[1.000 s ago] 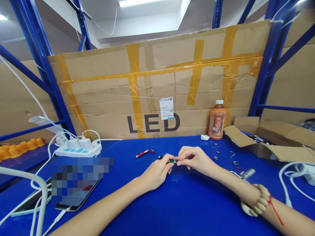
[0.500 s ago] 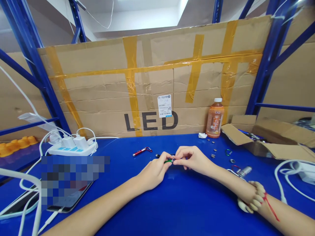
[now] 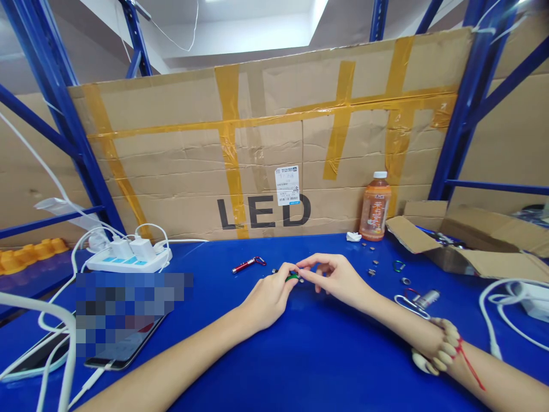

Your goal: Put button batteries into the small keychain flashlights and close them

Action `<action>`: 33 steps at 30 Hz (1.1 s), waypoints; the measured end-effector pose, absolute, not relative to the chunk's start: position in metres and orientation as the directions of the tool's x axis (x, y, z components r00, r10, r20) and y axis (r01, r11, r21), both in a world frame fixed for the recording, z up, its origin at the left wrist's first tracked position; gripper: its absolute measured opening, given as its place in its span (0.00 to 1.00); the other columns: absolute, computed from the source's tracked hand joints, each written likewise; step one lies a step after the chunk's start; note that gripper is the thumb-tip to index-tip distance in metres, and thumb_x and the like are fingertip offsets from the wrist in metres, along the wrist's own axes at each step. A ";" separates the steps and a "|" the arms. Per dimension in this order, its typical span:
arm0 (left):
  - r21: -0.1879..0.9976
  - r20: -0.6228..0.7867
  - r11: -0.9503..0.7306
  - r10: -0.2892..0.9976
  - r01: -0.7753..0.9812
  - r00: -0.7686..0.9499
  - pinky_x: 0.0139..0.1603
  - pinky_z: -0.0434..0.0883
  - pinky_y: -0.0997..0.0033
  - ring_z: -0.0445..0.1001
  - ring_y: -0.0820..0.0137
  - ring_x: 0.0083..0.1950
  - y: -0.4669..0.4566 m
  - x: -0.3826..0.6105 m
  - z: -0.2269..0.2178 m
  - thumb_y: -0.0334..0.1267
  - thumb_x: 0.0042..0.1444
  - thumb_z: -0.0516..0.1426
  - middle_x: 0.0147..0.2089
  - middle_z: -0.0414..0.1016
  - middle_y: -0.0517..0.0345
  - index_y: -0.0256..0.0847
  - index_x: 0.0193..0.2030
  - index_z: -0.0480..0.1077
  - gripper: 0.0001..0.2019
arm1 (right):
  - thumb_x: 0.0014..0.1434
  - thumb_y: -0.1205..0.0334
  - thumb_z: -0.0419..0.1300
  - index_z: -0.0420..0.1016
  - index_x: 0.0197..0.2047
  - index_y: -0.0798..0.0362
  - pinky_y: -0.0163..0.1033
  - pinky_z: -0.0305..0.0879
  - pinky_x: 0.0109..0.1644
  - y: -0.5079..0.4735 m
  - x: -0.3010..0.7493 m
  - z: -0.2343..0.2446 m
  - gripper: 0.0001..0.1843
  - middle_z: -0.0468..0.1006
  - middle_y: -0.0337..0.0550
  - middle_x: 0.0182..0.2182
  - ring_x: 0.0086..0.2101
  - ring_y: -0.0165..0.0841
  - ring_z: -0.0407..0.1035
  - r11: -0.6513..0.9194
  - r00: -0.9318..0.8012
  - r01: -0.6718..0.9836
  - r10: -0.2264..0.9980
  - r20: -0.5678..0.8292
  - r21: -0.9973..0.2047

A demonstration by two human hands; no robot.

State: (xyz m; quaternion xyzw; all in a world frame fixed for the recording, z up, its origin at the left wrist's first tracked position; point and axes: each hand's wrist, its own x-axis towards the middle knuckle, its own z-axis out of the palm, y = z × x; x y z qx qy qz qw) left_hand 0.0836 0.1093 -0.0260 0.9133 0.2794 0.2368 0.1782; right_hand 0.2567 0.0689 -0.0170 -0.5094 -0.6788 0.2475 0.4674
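Above the middle of the blue table, my left hand (image 3: 268,298) pinches a small green clip (image 3: 292,277), mostly covered by the fingers. A small metal end shows just beside it. My right hand (image 3: 337,278) meets it from the right, thumb and index finger closed together at the left fingertips; whatever is between them is too small to make out. Behind the hands lies a dark item, largely hidden. To their left, a red keychain flashlight (image 3: 243,266) with a red carabiner rests on the table.
Small metal parts (image 3: 371,272), a green carabiner (image 3: 398,265) and a silver flashlight piece (image 3: 428,298) lie to the right. Beyond stand a drink bottle (image 3: 375,207) and an open cardboard box (image 3: 454,260). At left are a power strip (image 3: 128,263), cables and a phone (image 3: 124,352).
My right fingers have shifted slightly up and left at the left fingertips, with the hand a bit more spread. The green clip has turned a little in my left hand.
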 end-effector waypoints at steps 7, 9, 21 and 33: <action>0.478 0.323 -0.793 0.559 0.378 0.764 0.30 0.61 0.74 0.68 0.71 0.29 0.114 0.083 -0.027 0.37 0.62 0.42 0.28 0.67 0.62 0.42 0.48 0.58 0.10 | 0.48 0.51 0.61 0.75 0.38 0.57 0.28 0.57 0.17 0.071 0.257 -0.020 0.19 0.74 0.39 0.21 0.15 0.22 0.62 0.334 -0.058 0.391 0.939 0.339 -0.858; 0.488 0.327 -0.797 0.545 0.356 0.772 0.31 0.61 0.75 0.67 0.72 0.29 0.115 0.083 -0.028 0.37 0.62 0.42 0.28 0.67 0.62 0.43 0.49 0.58 0.11 | 0.47 0.50 0.62 0.74 0.38 0.57 0.28 0.56 0.16 0.072 0.257 -0.020 0.20 0.74 0.40 0.23 0.16 0.22 0.62 0.314 -0.051 0.359 0.947 0.318 -0.879; 0.496 0.388 -0.815 0.517 0.300 0.763 0.35 0.62 0.74 0.66 0.73 0.31 0.115 0.082 -0.028 0.36 0.62 0.42 0.30 0.67 0.61 0.45 0.52 0.60 0.14 | 0.40 0.49 0.66 0.70 0.44 0.56 0.27 0.51 0.16 0.074 0.258 -0.021 0.29 0.74 0.37 0.24 0.15 0.19 0.57 0.101 -0.003 0.166 0.995 0.102 -0.981; 0.515 0.374 -0.788 0.562 0.339 0.738 0.35 0.63 0.74 0.67 0.72 0.31 0.116 0.083 -0.029 0.38 0.62 0.42 0.29 0.68 0.61 0.42 0.47 0.61 0.12 | 0.40 0.47 0.66 0.70 0.45 0.56 0.27 0.50 0.16 0.073 0.257 -0.021 0.31 0.70 0.33 0.19 0.14 0.19 0.55 0.092 -0.026 0.156 0.996 0.089 -0.983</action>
